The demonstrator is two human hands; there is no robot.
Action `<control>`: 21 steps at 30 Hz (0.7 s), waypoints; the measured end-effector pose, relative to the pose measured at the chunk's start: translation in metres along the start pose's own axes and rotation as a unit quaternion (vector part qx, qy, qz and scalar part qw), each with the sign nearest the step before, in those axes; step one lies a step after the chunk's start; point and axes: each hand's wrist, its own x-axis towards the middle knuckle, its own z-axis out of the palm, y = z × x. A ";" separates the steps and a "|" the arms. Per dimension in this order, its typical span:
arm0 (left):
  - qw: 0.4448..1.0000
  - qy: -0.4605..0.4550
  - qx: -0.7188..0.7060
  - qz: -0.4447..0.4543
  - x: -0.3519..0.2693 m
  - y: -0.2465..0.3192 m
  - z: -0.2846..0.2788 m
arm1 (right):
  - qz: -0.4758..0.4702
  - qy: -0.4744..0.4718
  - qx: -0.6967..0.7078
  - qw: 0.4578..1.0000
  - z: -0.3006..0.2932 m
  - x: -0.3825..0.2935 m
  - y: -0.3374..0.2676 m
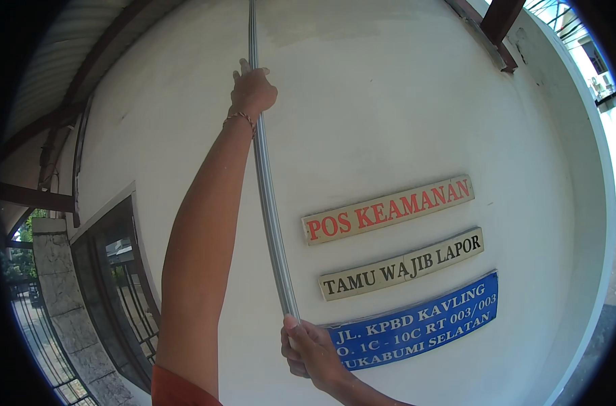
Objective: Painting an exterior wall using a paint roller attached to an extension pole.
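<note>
A long, shiny metal pole (271,203) runs nearly upright in front of a pale painted wall (389,122). High on the pole is my left hand (254,90), its back towards me and a braided bracelet (239,117) around the wrist. The left fingers curl about the pole, some of their tips loosely raised. Lower down, my right hand (310,350) grips the pole with the thumb along its near side. The pole's upper part leaves the picture at the top edge, and its bottom end is hidden within my right hand.
Several sign boards (402,264) with writing hang right of the pole; my right hand overlaps the blue board (419,325). A dark-framed window (117,274) is at left, under a corrugated roof (69,45). A brown beam (502,23) juts out at upper right.
</note>
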 end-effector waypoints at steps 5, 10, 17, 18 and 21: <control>0.998 -0.021 -0.050 0.043 0.009 -0.014 -0.004 | 0.028 0.079 0.059 0.995 -0.008 -0.082 0.120; 0.992 -0.035 -0.099 0.071 -0.030 0.001 0.002 | 0.109 0.069 0.113 0.985 -0.070 -0.138 0.222; 0.984 -0.038 -0.162 0.068 -0.168 0.007 -0.007 | 0.130 0.092 -0.186 0.969 -0.090 -0.197 0.363; 0.984 -0.049 -0.162 0.058 -0.166 0.005 -0.008 | 0.129 0.078 -0.194 0.969 -0.087 -0.200 0.365; 0.977 -0.035 -0.210 0.023 -0.129 0.000 -0.007 | 0.126 0.046 -0.219 0.966 -0.076 -0.199 0.340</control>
